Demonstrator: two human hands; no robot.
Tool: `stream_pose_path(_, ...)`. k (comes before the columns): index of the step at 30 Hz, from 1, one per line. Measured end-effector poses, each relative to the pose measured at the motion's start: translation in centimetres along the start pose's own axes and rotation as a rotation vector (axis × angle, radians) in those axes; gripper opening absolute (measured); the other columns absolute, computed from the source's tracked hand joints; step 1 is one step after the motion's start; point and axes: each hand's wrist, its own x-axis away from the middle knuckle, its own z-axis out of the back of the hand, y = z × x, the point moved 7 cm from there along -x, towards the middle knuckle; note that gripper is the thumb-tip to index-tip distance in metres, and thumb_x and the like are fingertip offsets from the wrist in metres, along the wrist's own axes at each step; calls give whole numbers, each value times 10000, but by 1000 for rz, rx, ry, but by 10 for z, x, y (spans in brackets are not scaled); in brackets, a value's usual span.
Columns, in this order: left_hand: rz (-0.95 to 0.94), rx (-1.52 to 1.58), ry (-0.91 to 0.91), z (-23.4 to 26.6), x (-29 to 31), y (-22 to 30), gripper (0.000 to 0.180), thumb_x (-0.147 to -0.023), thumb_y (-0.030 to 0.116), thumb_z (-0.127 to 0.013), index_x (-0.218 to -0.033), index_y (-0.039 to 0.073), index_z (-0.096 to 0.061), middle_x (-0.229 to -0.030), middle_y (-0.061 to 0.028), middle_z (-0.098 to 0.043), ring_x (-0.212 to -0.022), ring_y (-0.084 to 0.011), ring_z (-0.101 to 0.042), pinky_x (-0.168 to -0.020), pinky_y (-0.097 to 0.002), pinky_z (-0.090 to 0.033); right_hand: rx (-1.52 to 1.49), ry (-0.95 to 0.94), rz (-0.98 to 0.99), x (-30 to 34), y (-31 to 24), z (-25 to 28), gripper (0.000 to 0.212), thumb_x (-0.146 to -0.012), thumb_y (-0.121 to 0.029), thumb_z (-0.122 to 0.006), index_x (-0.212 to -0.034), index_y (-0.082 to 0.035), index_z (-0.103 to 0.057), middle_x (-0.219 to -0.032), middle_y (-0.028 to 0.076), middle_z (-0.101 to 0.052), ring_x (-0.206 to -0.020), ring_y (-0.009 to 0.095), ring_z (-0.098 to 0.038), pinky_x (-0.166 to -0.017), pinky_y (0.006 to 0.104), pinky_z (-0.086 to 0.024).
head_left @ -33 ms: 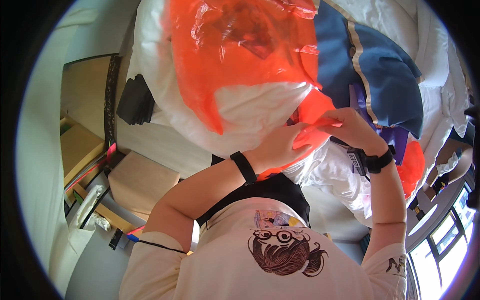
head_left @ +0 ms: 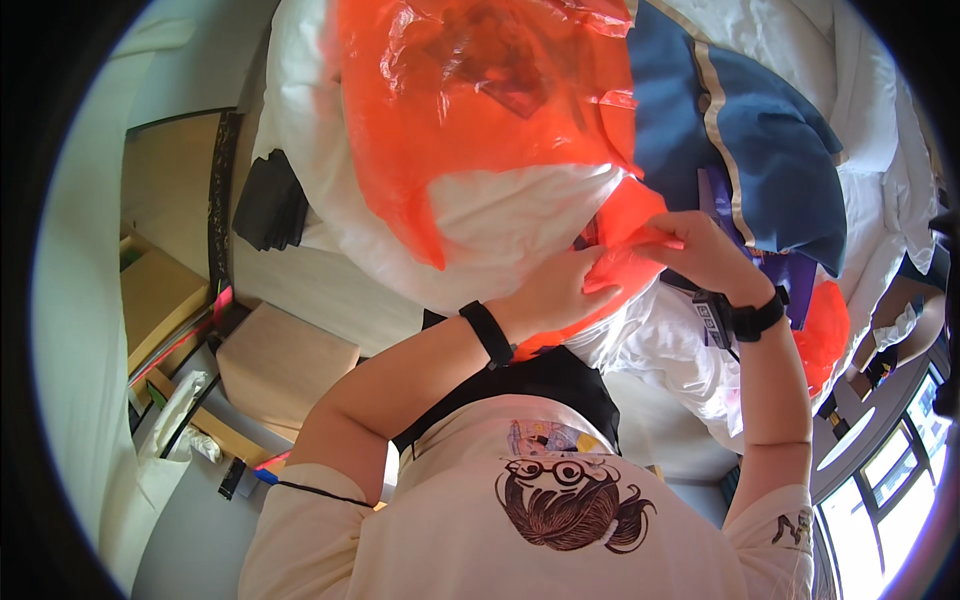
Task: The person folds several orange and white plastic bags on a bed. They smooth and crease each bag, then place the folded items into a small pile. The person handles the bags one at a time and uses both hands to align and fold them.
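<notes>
One orange film [head_left: 628, 270] mid-scene, bunched between both hands, running far toward the big orange bag [head_left: 480, 100] and near-left beneath the left hand [head_left: 550, 292]. Cannot tell if joined to the big one. Left hand: at the film's left side, thumb on top, pinching it against fingers partly hidden behind; state of the hidden ones, cannot tell. Right hand [head_left: 708, 258]: at the film's right side, fingers bent and pressed together, tips pinching the right edge. Black band [head_left: 486, 335] just behind the left hand, second black band [head_left: 758, 320] just behind the right hand, small device [head_left: 712, 318] touching its left side. White bedding [head_left: 480, 215] on the far side of both hands, under the big orange bag. Blue cushion [head_left: 770, 130] far right. Purple bag [head_left: 795, 275] at the cushion's near end, just right of the right hand. White plastic [head_left: 670, 345] on the near side of the right hand. Black cloth [head_left: 270, 205] far left, cardboard box [head_left: 285, 355] nearer, also left.
</notes>
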Motion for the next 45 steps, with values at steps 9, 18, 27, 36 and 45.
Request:
stream_pose_path(9, 357, -381, -167, 1, -10, -36, 369, -890, 346, -633, -891, -23, -607, -873, -143, -660, -773, -297, -611, -664, -412, -474, 148, 302, -77, -34, 52, 5, 266, -860, -179, -672, -1032, 11, -598, -864, 116, -652, -798, 287, -612, -755, 327, -479)
stream_pose_path(18, -45, -370, 337, 33, 4, -6, 417, -783, 346, -740, -927, -14, -585, -817, -162, -628, -793, -345, -605, -728, -408, -488, -83, 447, 29, -43, 67, 2, 402, -803, -204, -738, -1123, 10, -622, -1019, 128, -673, -943, 240, -641, -866, 337, -492)
stream_pose_path(27, 210, -49, 158, 55, -22, -43, 393, -795, 279, -724, -973, -62, -648, -836, -185, -671, -782, -291, -648, -725, -362, -492, -236, 871, 152, -26, 45, 31, 507, -827, -210, -750, -1245, 0, -555, -1052, 100, -665, -976, 175, -623, -883, 290, -481)
stream_pose_path(36, 250, 179, 110, 73, -26, -46, 278, -871, 131, -689, -1087, -38, -637, -1038, -68, -671, -957, -125, -631, -819, -278, -509, -952, 356, -150, -26, 65, -96, 296, -887, -128, -676, -1114, 51, -613, -978, 78, -671, -881, 116, -625, -788, 234, -488)
stream_pose_path(45, 352, 178, 14, 63, -5, -60, 318, -872, 112, -672, -1150, -20, -588, -1047, -91, -673, -936, -144, -641, -818, -282, -509, -826, 219, -168, -19, 62, -113, 294, -885, -96, -654, -1140, 41, -603, -959, 62, -682, -855, 106, -633, -765, 243, -504)
